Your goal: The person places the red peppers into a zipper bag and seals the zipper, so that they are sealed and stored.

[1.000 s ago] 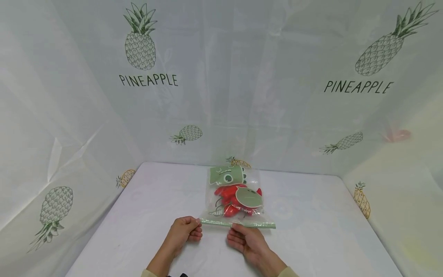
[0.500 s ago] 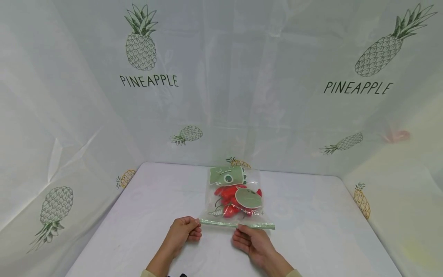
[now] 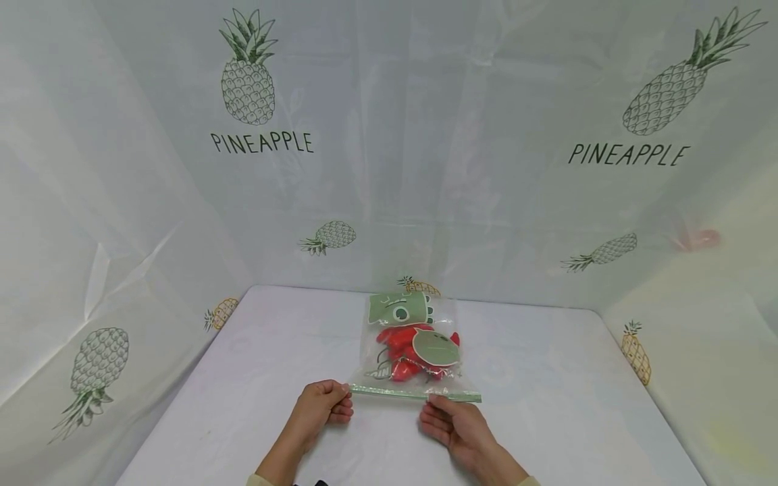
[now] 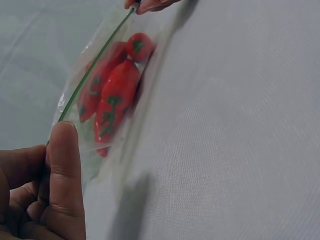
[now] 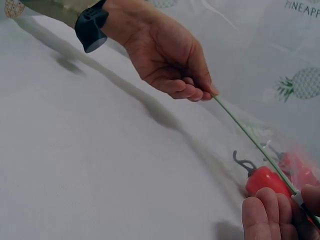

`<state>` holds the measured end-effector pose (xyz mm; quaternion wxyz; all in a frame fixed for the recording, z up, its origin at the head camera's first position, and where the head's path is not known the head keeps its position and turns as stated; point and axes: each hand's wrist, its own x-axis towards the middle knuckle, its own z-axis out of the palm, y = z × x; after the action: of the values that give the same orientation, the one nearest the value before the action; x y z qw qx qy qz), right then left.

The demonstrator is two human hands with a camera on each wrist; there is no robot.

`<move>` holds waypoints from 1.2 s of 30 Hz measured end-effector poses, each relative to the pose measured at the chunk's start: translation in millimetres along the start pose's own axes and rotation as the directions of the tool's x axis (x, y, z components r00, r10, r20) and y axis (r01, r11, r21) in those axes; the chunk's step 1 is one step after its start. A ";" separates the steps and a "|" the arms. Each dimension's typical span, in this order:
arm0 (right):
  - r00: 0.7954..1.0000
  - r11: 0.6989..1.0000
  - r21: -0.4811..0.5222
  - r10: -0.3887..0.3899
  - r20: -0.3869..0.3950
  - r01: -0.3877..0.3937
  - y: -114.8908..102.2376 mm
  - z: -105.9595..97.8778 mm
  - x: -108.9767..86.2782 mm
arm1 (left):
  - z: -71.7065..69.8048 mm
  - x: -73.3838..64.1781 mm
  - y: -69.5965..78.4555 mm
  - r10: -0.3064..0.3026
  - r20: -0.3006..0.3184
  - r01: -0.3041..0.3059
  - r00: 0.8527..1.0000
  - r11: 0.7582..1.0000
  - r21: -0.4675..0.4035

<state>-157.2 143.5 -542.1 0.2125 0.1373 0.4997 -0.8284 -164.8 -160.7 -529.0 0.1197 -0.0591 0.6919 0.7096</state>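
A clear zip bag [image 3: 398,309] with green cartoon prints lies toward the back of the table, its green zip strip [image 3: 389,391] facing me. Inside are several red peppers [image 3: 404,369] with green stems, partly covered by the prints. My left hand [image 3: 319,410] pinches the strip's left end between thumb and index finger. Right of the middle of the strip, my right hand [image 3: 458,432] pinches a small white slider [image 5: 297,197], its other fingers loosely bent. The left wrist view shows the strip [image 4: 95,65] stretched taut between both hands, above the tabletop.
The white table [image 3: 273,337] extends to either side of the bag. A pale curtain [image 3: 437,169] printed with pineapples hangs behind and at both sides. A dark band [image 5: 92,27] circles the left wrist. A blurred red shape [image 3: 699,239] shows on the curtain at right.
My right hand has slid rightward along the zip strip, from near its middle toward the right end. My left hand has stayed at the left end, and the bag has barely shifted.
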 end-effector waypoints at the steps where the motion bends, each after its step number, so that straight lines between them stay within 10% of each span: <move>1: 1.000 1.000 -0.001 0.001 0.000 -0.001 -0.5 -1.0 -0.3 | 0.0 -0.2 0.3 0.000 0.000 0.000 1.000 1.000 -0.001; 36: 0.996 1.000 -0.023 -0.010 -0.085 0.008 -20.4 -32.4 -9.8 | -3.2 1.0 1.0 -0.003 -0.013 0.003 1.000 1.000 -0.018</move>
<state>-158.2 182.8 -537.0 0.1887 0.1679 0.5185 -0.8169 -166.3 -163.8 -528.4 0.1158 -0.0659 0.6860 0.7153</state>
